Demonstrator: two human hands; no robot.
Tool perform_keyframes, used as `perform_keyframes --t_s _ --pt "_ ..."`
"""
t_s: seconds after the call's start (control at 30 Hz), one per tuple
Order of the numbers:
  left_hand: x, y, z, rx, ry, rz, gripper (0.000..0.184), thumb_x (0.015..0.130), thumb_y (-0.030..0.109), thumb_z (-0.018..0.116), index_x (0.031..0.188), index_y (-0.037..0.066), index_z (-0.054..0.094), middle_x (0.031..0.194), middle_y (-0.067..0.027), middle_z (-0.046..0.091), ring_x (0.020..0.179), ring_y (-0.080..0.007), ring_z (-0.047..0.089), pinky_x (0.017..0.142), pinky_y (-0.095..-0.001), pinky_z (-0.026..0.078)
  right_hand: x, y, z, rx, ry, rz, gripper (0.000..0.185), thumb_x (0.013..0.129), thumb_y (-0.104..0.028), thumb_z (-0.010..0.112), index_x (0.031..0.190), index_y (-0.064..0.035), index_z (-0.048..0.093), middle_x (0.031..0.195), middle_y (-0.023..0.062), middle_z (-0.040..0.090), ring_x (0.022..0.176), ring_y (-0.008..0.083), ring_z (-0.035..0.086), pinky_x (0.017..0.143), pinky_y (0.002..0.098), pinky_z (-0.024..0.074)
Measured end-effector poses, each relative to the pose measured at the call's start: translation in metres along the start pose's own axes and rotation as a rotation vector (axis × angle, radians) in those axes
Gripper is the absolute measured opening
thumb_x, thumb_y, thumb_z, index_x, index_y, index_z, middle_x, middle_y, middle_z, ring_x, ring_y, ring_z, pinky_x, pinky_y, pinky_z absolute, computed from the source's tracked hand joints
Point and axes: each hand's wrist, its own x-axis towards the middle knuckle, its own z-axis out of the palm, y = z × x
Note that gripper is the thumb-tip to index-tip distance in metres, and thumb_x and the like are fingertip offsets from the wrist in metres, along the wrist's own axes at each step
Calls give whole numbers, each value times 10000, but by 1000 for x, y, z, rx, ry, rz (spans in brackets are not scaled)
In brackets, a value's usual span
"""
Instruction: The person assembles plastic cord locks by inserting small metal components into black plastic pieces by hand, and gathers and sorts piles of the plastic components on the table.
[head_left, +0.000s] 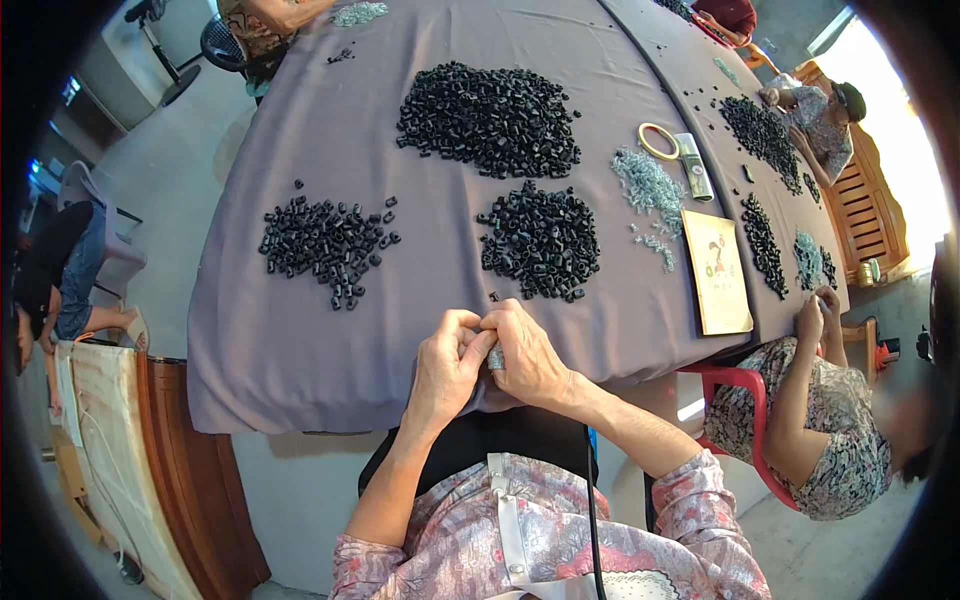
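My left hand (447, 362) and my right hand (527, 352) meet at the front edge of the cloth-covered table, thumbs and fingers pinched together. Whatever lies between the fingertips is too small and too covered to make out. A silvery band or wrap (496, 357) shows on a finger of my right hand. Just beyond the fingertips is a tiny black piece (495, 297). Nearest to my hands is a pile of small black plastic pieces (540, 242). A looser pile of black pieces (325, 243) lies to the left, and a larger heap (488, 120) farther back.
Small clear pieces (650, 185) lie right of the piles, near a yellowish ring (657, 141), a pale packet (694, 166) and a tan booklet (717, 272). A person (810, 430) sits on a red chair (755, 425) at right, handling something. Other people sit around the table.
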Motion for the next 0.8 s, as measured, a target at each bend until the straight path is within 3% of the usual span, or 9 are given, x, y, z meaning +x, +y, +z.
perform_keyframes --t_s 0.03,0.13,0.23,0.33,0.63,0.8 --pt "0 2 -1 66 -43 0 143 917 115 563 844 -6 544 614 -40 555 550 -82 497 510 -254 402 0 0 -1 -9 1 -10 295 672 26 581 936 -5 453 839 166 450 756 351 484 653 408 426" --pt "-2 -5 3 292 -48 108 209 928 181 528 845 -8 562 709 -185 603 626 -355 600 543 -390 449 2 -1 -6 -16 -16 -20 297 670 25 584 935 -3 451 844 169 450 762 352 484 663 408 423" --pt "-3 -4 1 201 -57 132 222 929 184 516 818 -6 550 721 -191 598 650 -400 578 540 -424 441 1 -3 -10 20 -70 9 301 667 21 590 931 -1 448 847 171 450 764 354 483 668 408 421" --pt "-2 -8 1 215 -26 264 217 926 154 522 782 -8 537 645 -158 565 555 -332 564 503 -384 422 0 -6 -11 59 -92 22 298 667 19 596 924 1 446 841 170 450 759 353 481 665 410 420" --pt "-6 -16 7 358 26 465 116 876 72 541 779 8 543 655 -148 559 597 -348 576 514 -407 435 -11 -8 -4 176 0 150 255 717 77 554 934 -1 444 800 162 499 682 339 520 608 401 428" --pt "-6 -17 7 380 0 436 127 888 92 531 792 11 547 663 -148 567 599 -352 577 516 -406 434 -12 -10 -4 213 -12 260 241 722 72 549 932 3 451 802 159 519 685 336 527 620 398 434"
